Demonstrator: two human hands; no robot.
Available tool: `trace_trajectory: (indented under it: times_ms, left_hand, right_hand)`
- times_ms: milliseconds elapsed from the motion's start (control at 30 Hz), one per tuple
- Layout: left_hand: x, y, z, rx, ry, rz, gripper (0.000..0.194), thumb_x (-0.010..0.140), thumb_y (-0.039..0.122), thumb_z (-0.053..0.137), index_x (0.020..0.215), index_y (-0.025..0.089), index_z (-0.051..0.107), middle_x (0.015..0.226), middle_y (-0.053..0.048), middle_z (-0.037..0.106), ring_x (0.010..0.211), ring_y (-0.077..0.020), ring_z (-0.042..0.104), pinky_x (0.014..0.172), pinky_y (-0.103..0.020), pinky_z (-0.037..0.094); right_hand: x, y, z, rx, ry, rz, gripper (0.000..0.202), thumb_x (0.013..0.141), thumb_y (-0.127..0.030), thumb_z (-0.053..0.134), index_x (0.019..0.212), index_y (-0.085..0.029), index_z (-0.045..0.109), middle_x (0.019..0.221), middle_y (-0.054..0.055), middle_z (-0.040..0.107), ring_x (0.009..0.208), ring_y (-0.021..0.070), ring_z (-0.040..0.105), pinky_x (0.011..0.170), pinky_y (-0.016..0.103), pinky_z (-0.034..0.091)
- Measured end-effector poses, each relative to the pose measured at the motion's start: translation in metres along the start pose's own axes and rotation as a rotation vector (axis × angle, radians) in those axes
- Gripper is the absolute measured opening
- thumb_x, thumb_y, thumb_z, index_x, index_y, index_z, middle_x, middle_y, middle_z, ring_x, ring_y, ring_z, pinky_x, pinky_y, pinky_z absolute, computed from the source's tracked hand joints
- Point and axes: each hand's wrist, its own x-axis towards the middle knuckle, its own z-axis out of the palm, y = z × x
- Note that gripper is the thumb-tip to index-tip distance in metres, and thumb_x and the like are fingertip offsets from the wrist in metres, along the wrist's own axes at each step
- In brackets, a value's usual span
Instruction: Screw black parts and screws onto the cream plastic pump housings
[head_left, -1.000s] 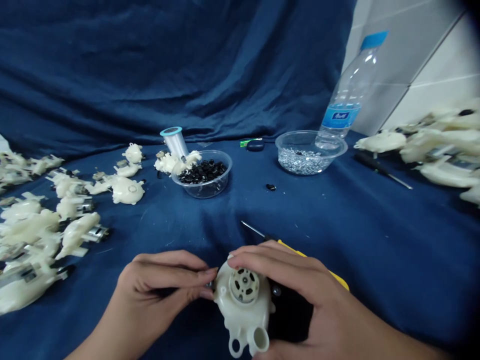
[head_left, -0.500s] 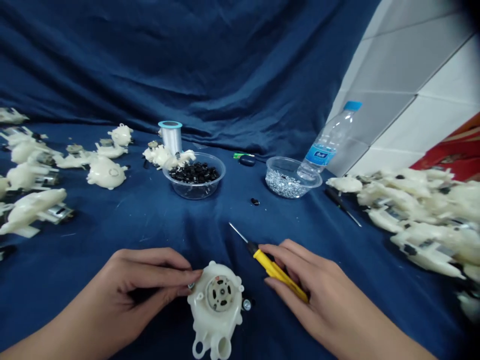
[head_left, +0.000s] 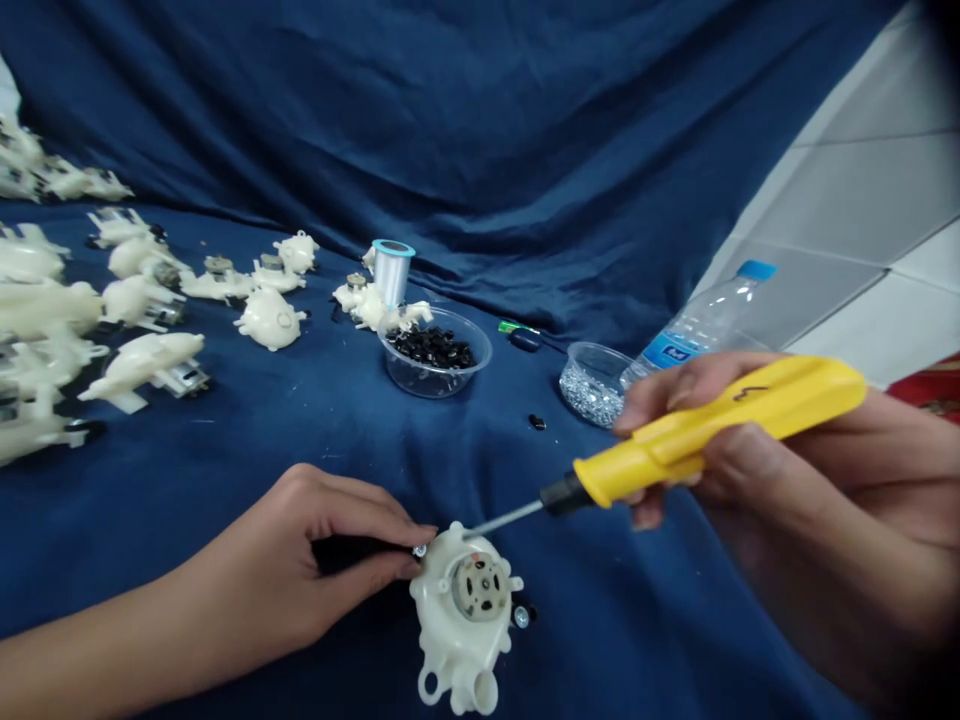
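Note:
A cream plastic housing (head_left: 461,645) with a round metal motor (head_left: 482,587) in it lies on the blue cloth at the bottom centre. My left hand (head_left: 322,560) has thumb and index finger pinched at its upper left edge, beside a small silver screw (head_left: 419,551). My right hand (head_left: 795,480) grips a yellow screwdriver (head_left: 697,430), whose shaft points down-left with its tip at the top of the housing. Another screw head (head_left: 521,617) with a black piece shows at the housing's right edge.
Behind stand a clear bowl of black parts (head_left: 435,375), a white spool (head_left: 391,275) and a bowl of screws (head_left: 592,385) with a tilted bottle (head_left: 697,320). Several cream housings (head_left: 150,360) lie at the left. A small black piece (head_left: 537,423) rests mid-cloth.
My right hand has lifted the screwdriver and turned it, bringing the tip to the housing. My left hand stays at the housing's edge. The view has shifted, so the background sits further right.

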Motion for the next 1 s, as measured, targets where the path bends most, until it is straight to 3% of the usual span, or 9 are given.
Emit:
trace_trajectory:
  times_ms: [100,167,467,633,767,900,1000]
  left_hand:
    - [0.001,0.000,-0.001,-0.025,0.002,-0.018,0.025,0.089,0.021,0.070,0.107,0.035,0.079,0.092,0.004,0.081,0.081,-0.0117,0.077,0.074,-0.013,0.057]
    - [0.002,-0.001,-0.002,-0.042,0.008,-0.019,0.024,0.088,0.020,0.072,0.106,0.034,0.080,0.090,0.005,0.081,0.080,-0.0118,0.077,0.074,-0.014,0.057]
    - [0.003,-0.004,-0.005,-0.123,-0.040,-0.051,0.032,0.084,0.007,0.074,0.106,0.030,0.080,0.092,0.005,0.081,0.081,-0.0107,0.077,0.076,-0.013,0.057]
    - [0.005,-0.004,-0.005,-0.116,-0.046,-0.057,0.024,0.086,0.013,0.074,0.101,0.030,0.082,0.092,0.006,0.081,0.083,-0.0115,0.077,0.078,-0.014,0.057]
    - [0.003,-0.001,-0.005,-0.022,-0.051,-0.066,0.021,0.087,0.018,0.073,0.102,0.030,0.081,0.093,0.007,0.081,0.083,-0.0105,0.076,0.079,-0.014,0.057]
    - [-0.001,0.002,-0.006,0.108,-0.023,-0.063,0.028,0.086,0.018,0.069,0.105,0.035,0.080,0.100,0.009,0.080,0.089,-0.0101,0.075,0.085,-0.014,0.055]
    - [0.000,0.003,-0.006,0.109,-0.041,-0.080,0.034,0.085,0.014,0.068,0.109,0.035,0.078,0.100,0.009,0.079,0.089,-0.0101,0.075,0.084,-0.015,0.056]
  right_hand:
    - [-0.002,-0.001,0.020,0.209,-0.020,-0.018,0.001,0.093,-0.029,0.067,0.094,-0.030,0.068,0.089,-0.001,0.071,0.061,0.0137,0.071,0.058,0.022,0.063]
    - [-0.007,0.002,0.028,0.190,-0.048,-0.048,0.003,0.094,-0.030,0.067,0.097,-0.030,0.066,0.087,-0.002,0.072,0.059,0.0121,0.070,0.057,0.018,0.062]
    - [-0.014,0.018,0.032,0.146,-0.139,-0.122,0.015,0.092,-0.020,0.069,0.104,-0.027,0.063,0.093,0.001,0.073,0.070,0.0152,0.074,0.062,0.019,0.063]
    - [-0.013,0.018,0.034,0.130,-0.145,-0.127,0.017,0.090,-0.019,0.070,0.104,-0.026,0.064,0.094,0.002,0.073,0.069,0.0157,0.074,0.063,0.020,0.063]
    - [-0.013,0.013,0.036,0.119,-0.092,-0.123,0.014,0.088,-0.025,0.073,0.101,-0.026,0.066,0.088,0.003,0.073,0.068,0.0173,0.073,0.061,0.023,0.063]
    - [-0.008,0.009,0.044,0.150,-0.040,-0.114,0.028,0.078,-0.037,0.083,0.100,-0.027,0.069,0.082,0.005,0.072,0.076,0.0261,0.073,0.061,0.033,0.063]
    - [-0.005,0.008,0.049,0.153,-0.023,-0.109,0.032,0.074,-0.041,0.085,0.099,-0.028,0.069,0.081,0.005,0.071,0.077,0.0272,0.073,0.062,0.035,0.063]
